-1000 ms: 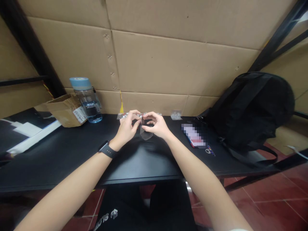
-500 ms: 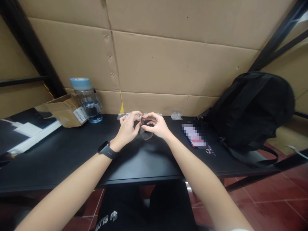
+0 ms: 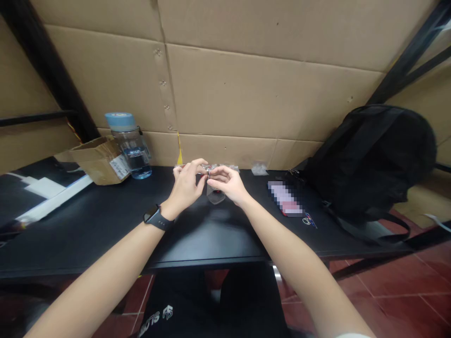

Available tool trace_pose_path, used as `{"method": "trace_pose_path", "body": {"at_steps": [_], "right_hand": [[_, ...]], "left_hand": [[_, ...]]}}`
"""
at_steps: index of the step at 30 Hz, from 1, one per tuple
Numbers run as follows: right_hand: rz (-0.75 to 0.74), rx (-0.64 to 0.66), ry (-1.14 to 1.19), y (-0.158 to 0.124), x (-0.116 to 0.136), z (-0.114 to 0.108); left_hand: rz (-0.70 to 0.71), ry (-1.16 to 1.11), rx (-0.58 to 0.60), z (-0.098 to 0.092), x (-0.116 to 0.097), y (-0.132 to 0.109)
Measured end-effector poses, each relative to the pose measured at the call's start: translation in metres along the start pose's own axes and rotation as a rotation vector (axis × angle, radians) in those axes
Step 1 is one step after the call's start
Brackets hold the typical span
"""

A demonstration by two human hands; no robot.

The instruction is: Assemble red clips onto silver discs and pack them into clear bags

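Over the far middle of the black table (image 3: 116, 220), my left hand (image 3: 188, 183) and my right hand (image 3: 228, 184) meet at the fingertips. Between them they pinch a small silvery metal ring (image 3: 209, 174), seen nearly edge-on; its finer details are too small to tell. My left hand has its thumb and forefinger closed on the ring's left side. The right thumb and fingers close on it from the other side. Just below the fingers shows a clear plastic piece (image 3: 215, 197) with a small red spot. Behind the hands, clear plastic packets (image 3: 232, 167) are partly hidden.
To the left stand a water bottle (image 3: 131, 150) with a blue lid, an opened cardboard box (image 3: 97, 164) and a white strip (image 3: 56, 199). On the right lie a phone (image 3: 286, 199), a small keychain (image 3: 309, 220), a clear bag (image 3: 259, 168) and a black backpack (image 3: 373, 173). Cardboard (image 3: 229, 98) walls the back.
The ring has turned and now shows a thinner edge. My right fingers have drawn closer together around it. The whole view has shifted slightly.
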State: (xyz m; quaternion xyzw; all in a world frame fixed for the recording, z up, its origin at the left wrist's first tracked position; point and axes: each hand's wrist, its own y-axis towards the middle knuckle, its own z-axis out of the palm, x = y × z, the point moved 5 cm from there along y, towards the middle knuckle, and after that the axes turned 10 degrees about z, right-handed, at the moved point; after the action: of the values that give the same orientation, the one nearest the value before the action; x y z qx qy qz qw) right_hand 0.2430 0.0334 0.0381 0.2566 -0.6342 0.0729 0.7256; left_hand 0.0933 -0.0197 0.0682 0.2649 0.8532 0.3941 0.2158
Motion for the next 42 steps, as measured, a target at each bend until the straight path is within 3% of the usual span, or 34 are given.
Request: {"method": "trace_pose_path", "body": {"at_steps": [10, 16, 23, 28, 38, 42], "right_hand": [[0.092, 0.018, 0.186, 0.005, -0.019, -0.007], [0.095, 0.051, 0.189, 0.004, -0.009, -0.008], [0.097, 0.015, 0.192, 0.004, -0.005, -0.010], [0.100, 0.025, 0.186, 0.002, -0.003, -0.009], [0.106, 0.040, 0.224, 0.002, -0.007, -0.004], [0.111, 0.027, 0.253, 0.001, -0.008, -0.002]], "left_hand": [[0.135, 0.123, 0.026, -0.002, -0.009, 0.001], [0.050, 0.080, -0.060, -0.001, -0.005, -0.002], [-0.088, -0.146, -0.160, -0.002, -0.001, -0.002], [-0.101, -0.256, -0.200, -0.003, -0.001, -0.001], [-0.055, -0.025, -0.143, -0.001, -0.010, -0.003], [-0.070, -0.032, -0.128, 0.000, -0.009, -0.003]]}}
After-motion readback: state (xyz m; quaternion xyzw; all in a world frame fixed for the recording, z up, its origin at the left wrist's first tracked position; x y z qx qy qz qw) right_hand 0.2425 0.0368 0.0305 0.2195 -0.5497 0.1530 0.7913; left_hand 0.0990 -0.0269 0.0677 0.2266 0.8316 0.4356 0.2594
